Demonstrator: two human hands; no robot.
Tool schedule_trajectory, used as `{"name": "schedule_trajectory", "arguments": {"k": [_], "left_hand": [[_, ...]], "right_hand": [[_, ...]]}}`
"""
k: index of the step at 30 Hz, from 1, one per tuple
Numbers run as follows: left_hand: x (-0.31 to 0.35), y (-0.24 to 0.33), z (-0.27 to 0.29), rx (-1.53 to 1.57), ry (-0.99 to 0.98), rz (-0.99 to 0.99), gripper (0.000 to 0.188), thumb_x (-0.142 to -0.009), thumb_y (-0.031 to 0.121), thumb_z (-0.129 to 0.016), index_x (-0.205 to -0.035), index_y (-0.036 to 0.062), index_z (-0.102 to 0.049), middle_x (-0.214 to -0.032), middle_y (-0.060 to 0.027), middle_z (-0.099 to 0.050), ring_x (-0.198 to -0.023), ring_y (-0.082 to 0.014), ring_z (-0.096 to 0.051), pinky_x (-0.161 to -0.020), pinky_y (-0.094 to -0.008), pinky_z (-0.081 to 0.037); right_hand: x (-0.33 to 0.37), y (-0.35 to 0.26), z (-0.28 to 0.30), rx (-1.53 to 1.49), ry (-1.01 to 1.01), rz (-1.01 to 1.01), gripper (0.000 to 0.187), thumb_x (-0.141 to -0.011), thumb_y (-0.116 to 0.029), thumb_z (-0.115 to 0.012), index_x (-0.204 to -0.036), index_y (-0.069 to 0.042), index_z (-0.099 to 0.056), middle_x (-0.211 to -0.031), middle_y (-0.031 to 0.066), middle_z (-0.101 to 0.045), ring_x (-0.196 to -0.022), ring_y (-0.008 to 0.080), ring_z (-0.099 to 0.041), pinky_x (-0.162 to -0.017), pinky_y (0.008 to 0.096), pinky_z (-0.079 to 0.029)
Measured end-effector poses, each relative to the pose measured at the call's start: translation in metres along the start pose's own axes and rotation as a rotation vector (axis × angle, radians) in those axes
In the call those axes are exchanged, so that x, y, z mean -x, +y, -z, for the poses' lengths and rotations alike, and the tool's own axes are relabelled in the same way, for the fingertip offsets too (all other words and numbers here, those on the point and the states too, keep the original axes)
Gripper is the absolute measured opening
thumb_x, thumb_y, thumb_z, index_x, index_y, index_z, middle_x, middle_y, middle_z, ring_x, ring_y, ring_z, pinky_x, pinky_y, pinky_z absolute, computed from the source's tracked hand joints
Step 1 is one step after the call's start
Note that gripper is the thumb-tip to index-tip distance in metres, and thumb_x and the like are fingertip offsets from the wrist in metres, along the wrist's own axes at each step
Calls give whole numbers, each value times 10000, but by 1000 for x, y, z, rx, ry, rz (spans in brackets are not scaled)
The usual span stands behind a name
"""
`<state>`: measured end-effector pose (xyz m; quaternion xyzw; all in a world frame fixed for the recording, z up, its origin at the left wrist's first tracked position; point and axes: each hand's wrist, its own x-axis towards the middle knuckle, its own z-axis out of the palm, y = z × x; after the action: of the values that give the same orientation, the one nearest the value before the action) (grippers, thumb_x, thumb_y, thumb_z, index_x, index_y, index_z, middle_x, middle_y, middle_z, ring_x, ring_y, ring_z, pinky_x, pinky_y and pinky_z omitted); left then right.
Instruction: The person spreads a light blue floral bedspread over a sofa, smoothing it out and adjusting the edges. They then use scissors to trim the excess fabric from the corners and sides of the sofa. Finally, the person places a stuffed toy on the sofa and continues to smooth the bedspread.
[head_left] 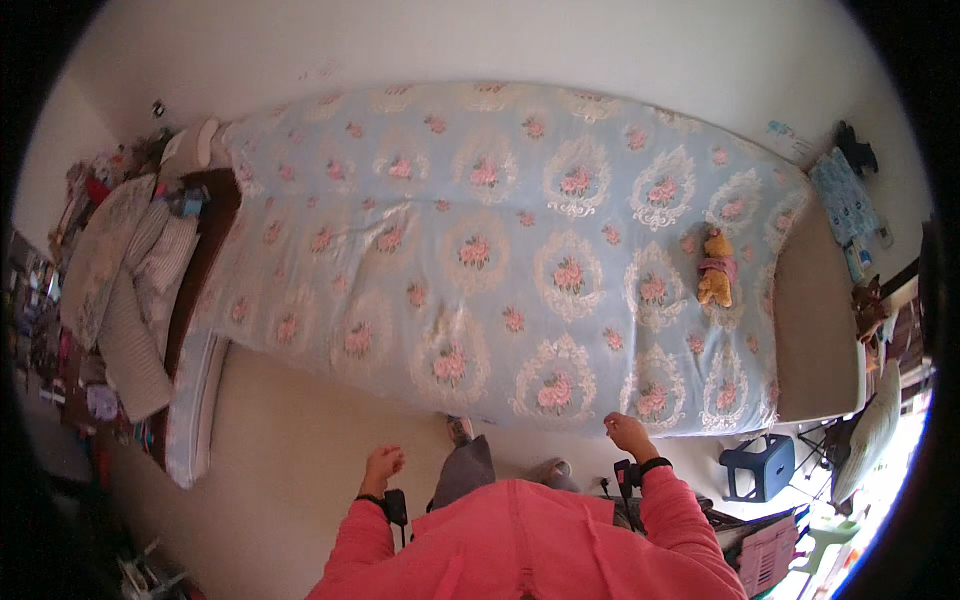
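Note:
A long blue cover (510,260) with pink roses and white scroll patterns is spread over a sofa, with creases in its middle and front. My left hand (383,465) is held in front of the sofa, over the floor, fingers loosely curled and nothing visible in them. By the cover's front edge, to the right, is my right hand (627,433), its fingers curled too; I see nothing in them and cannot tell whether they touch the cloth. A yellow-brown plush toy (715,270) with a pink band lies on the right part of the cover.
Striped cushions and folded cloth (135,290) are heaped at the left. The sofa's bare beige arm (815,320) closes the right end. A dark blue stool (758,468), a pink box (768,558) and a green stool (828,540) stand at the front right.

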<state>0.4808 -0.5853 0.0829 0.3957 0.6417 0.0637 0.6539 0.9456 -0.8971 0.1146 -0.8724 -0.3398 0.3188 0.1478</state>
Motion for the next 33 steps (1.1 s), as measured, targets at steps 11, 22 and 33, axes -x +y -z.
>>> {"name": "schedule_trajectory", "arguments": {"k": [11, 22, 33], "left_hand": [[-162, 122, 96, -95, -119, -83, 240, -812, 133, -518, -1031, 39, -544, -773, -57, -594, -642, -141, -566, -541, -261, -466], [-176, 140, 42, -156, -272, -38, 211, -817, 99, -504, -1010, 23, -540, -814, -71, -595, -655, -151, -570, -556, -260, -476], [-191, 117, 58, -164, -183, 93, 211, -820, 136, -515, -1012, 53, -544, -830, -70, -607, -676, -171, -585, -585, -286, -494]], "right_hand": [[-62, -117, -53, -152, -114, -37, 272, -814, -278, -468, -970, -96, -595, -909, 141, -626, -835, 331, -587, -740, 411, -460], [-7, -56, -66, -340, -159, -500, 265, -808, -241, -480, -939, -42, -597, -699, 93, -641, -589, 183, -613, -542, 305, -490], [-35, -58, -66, -520, -63, -382, 259, -822, -200, -477, -936, 10, -579, -693, 105, -631, -590, 168, -613, -555, 298, -490]]}}
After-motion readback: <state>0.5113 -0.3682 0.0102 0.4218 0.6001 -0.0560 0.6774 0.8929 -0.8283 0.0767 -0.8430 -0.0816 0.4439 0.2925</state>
